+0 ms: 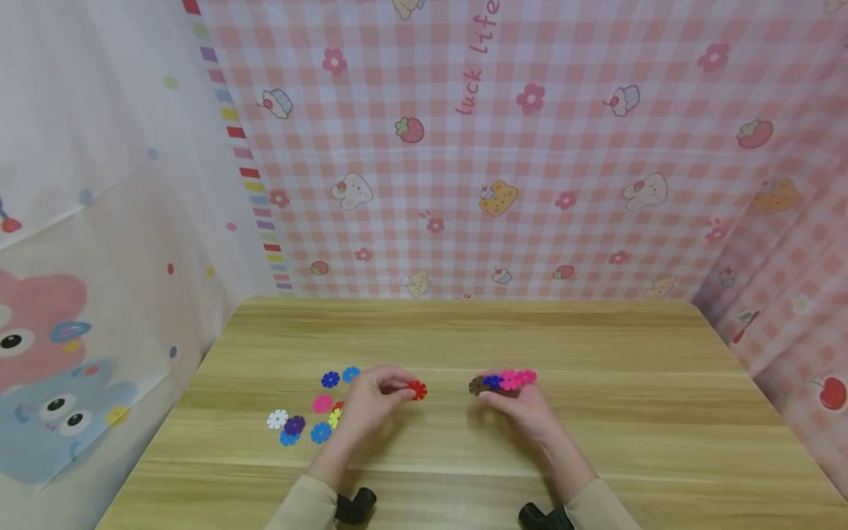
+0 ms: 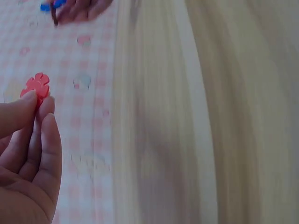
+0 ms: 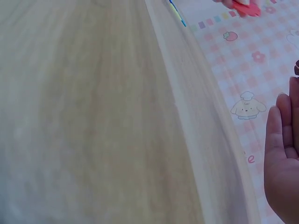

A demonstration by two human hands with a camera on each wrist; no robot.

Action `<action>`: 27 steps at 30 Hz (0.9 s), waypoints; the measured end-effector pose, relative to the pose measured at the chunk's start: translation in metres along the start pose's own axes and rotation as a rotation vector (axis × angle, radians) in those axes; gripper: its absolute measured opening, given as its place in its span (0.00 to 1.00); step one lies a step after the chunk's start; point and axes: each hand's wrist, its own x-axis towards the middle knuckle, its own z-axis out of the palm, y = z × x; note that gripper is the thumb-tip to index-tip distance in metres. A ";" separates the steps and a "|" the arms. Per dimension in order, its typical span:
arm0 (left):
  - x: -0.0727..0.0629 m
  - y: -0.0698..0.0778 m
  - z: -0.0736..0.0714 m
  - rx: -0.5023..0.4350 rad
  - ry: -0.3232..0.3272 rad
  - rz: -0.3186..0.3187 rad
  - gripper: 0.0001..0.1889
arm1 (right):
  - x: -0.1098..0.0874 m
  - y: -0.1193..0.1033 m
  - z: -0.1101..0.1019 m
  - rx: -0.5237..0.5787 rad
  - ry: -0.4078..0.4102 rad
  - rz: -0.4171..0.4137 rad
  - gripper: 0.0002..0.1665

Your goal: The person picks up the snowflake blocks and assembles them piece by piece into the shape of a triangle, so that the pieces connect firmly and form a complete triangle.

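Observation:
My left hand pinches a red snowflake disc between thumb and fingertips; the left wrist view shows the disc's notched edge standing up from the grip. Across from it, my right hand holds a joined row of snowflake discs, with the thumb at the brown disc. A dark blue disc follows the brown one, then pink discs reach over the fingers. A gap separates the red disc from the row. In the right wrist view only part of the right hand shows, at the right edge.
Loose discs lie on the wooden table left of my left hand, among them a white disc, a purple disc, a pink disc and several blue ones. My left hand partly covers a yellow disc. A checked cloth hangs behind.

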 end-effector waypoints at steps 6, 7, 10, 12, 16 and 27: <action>0.002 0.009 0.025 -0.036 -0.021 0.039 0.07 | -0.001 -0.002 0.002 0.003 0.006 0.012 0.22; 0.002 0.010 0.028 -0.049 -0.022 0.049 0.07 | -0.001 -0.002 0.002 0.003 0.002 0.009 0.22; 0.003 0.014 0.037 -0.073 -0.023 0.059 0.07 | -0.001 -0.001 0.002 -0.010 -0.004 -0.013 0.22; 0.003 0.016 0.042 -0.080 -0.021 0.065 0.07 | 0.000 -0.001 0.002 -0.017 -0.013 -0.032 0.22; 0.003 0.018 0.049 -0.075 -0.009 0.073 0.07 | 0.001 0.000 0.003 -0.021 -0.021 -0.054 0.20; 0.004 0.023 0.055 -0.065 0.014 0.092 0.05 | 0.001 -0.001 0.003 0.004 -0.037 -0.077 0.19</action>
